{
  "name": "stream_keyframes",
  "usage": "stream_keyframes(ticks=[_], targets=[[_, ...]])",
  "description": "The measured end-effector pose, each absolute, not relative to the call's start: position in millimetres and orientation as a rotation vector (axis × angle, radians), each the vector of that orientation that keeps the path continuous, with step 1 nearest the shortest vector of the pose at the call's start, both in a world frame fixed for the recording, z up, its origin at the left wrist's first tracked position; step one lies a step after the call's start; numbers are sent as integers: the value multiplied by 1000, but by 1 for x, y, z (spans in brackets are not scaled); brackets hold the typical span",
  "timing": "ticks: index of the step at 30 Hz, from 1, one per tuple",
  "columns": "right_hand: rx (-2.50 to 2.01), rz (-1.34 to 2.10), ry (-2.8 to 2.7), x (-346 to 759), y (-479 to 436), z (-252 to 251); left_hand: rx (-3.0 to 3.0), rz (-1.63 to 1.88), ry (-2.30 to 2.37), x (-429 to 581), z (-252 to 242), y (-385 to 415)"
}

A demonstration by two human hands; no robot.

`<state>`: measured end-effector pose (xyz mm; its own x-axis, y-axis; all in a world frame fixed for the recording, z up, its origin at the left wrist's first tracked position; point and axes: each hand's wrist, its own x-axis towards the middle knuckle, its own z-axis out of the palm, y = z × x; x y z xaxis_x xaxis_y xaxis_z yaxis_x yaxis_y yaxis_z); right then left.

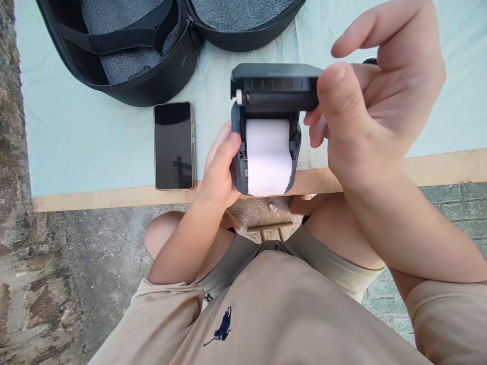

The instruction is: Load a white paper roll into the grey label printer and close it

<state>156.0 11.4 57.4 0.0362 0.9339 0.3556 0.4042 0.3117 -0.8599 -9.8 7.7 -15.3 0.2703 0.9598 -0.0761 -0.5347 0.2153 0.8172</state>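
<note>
A small dark grey printer (239,175) is held at the near edge of the table, its lid (276,81) swung open. A white paper roll (268,154) lies in its bay, with paper hanging over the front. My left hand (218,172) grips the printer's left side, fingers wrapped around it. My right hand (375,101) is at the lid's right end, thumb and fingers pinching it, index finger raised.
A black phone (174,145) lies face up left of the printer on the pale blue table cover (76,142). An open black case (152,81) with grey foam sits at the far edge. The table's wooden edge (449,170) runs in front of my knees; paved ground lies below.
</note>
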Motion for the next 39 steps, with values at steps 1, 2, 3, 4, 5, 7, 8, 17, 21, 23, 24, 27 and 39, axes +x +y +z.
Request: stream_keyframes(ticks=[1, 2, 3, 4, 5, 7, 8, 17, 21, 23, 24, 27, 39], targets=[[-1267, 646, -1548, 155, 12, 59, 756, 1159, 674, -10, -16, 8], [-1270, 647, -1545, 155, 12, 59, 741, 1162, 678, -10, -16, 8], [-1268, 654, -1544, 155, 13, 58, 728, 1164, 683, -10, -16, 8], [-1265, 670, -1550, 155, 14, 56, 720, 1162, 687, -10, -16, 8], [-1253, 674, -1551, 156, 14, 54, 719, 1156, 688, -10, -16, 8], [-1230, 652, -1558, 157, 16, 49, 716, 1139, 689, -10, -17, 8], [-1214, 632, -1570, 157, 16, 48, 708, 1130, 694, -11, -17, 7], [-1142, 324, -1977, 160, 21, 45, 654, 1129, 667, -11, -12, 5], [-1358, 131, -2321, 161, 24, 44, 717, 1135, 656, -9, -7, 4], [-1483, 136, -2399, 159, 24, 46, 716, 1133, 645, -9, -6, 3], [-1519, 137, -2431, 159, 24, 47, 708, 1129, 639, -9, -6, 3], [-1581, 194, -2448, 157, 23, 52, 697, 1121, 632, -10, -7, 2], [-1139, 1416, -1126, 197, 26, 55, 668, 1156, 734, -12, -9, 4]])
